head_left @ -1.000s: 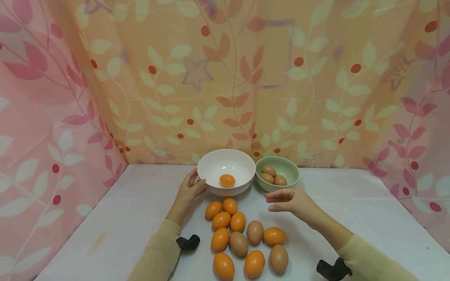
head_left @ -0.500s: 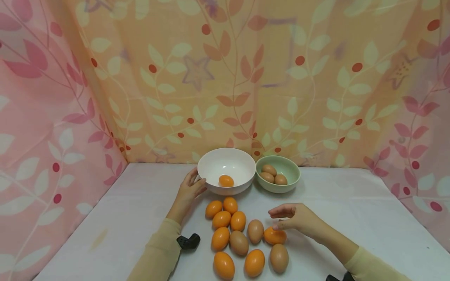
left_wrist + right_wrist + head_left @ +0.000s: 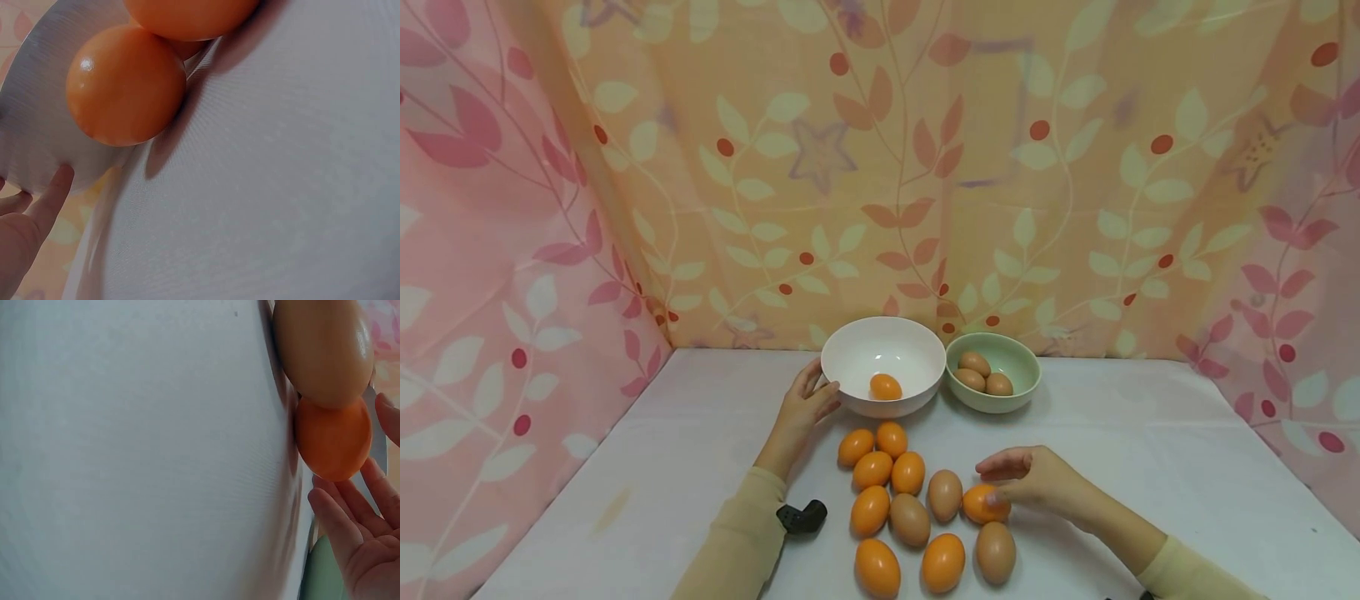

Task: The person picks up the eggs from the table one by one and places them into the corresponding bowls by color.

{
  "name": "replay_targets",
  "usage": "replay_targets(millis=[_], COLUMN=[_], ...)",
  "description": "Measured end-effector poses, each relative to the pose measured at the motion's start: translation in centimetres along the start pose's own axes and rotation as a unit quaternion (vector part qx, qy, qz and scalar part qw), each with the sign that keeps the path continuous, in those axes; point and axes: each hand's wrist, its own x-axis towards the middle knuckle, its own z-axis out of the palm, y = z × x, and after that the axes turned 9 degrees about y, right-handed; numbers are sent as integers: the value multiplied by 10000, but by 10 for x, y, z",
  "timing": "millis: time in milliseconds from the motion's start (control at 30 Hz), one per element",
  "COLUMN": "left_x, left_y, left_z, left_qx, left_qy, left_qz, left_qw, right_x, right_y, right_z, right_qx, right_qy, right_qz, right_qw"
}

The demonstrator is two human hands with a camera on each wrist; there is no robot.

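Observation:
Against the left side of the white bowl [image 3: 850, 354], my left hand [image 3: 800, 412] rests its fingers; the left wrist view has its fingertips [image 3: 61, 178] on the outer wall. One orange egg [image 3: 886, 387] lies in that bowl. My right hand [image 3: 1037, 479] hovers at another orange egg [image 3: 979, 503] on the table, fingers spread behind it and thumb over it. In the right wrist view, fingers lie close by this egg [image 3: 334, 440] while the thumb stands apart; contact is unclear. A brown egg [image 3: 945, 495] lies left of it and another brown egg [image 3: 996, 552] in front.
Beside the white bowl stands a green bowl [image 3: 1018, 362] with three brown eggs [image 3: 974, 363]. Several orange eggs [image 3: 870, 511] and a brown egg [image 3: 910, 521] lie loose on the white table [image 3: 700, 433]. A patterned curtain [image 3: 880, 167] hangs behind and at both sides.
My right hand has come from near the green bowl toward the front, down to the orange egg. The left hand stays at the white bowl; the egg inside rocks slightly.

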Motion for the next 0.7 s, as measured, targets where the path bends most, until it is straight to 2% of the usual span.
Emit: replay_targets(millis=[200, 433, 700], left_x=[-1, -1, 1], left_y=[0, 1, 0], left_z=[0, 0, 0], left_qx=[0, -9, 19], left_qy=[-35, 15, 23], left_qz=[48, -35, -55], left_qw=[10000, 10000, 10000], right_x=[-1, 1, 1], right_y=[0, 0, -1], right_z=[2, 3, 3], right_qx=[-71, -91, -226], right_qy=[-9, -162, -126], right_qz=[132, 213, 255], right_qw=[9999, 9996, 9993])
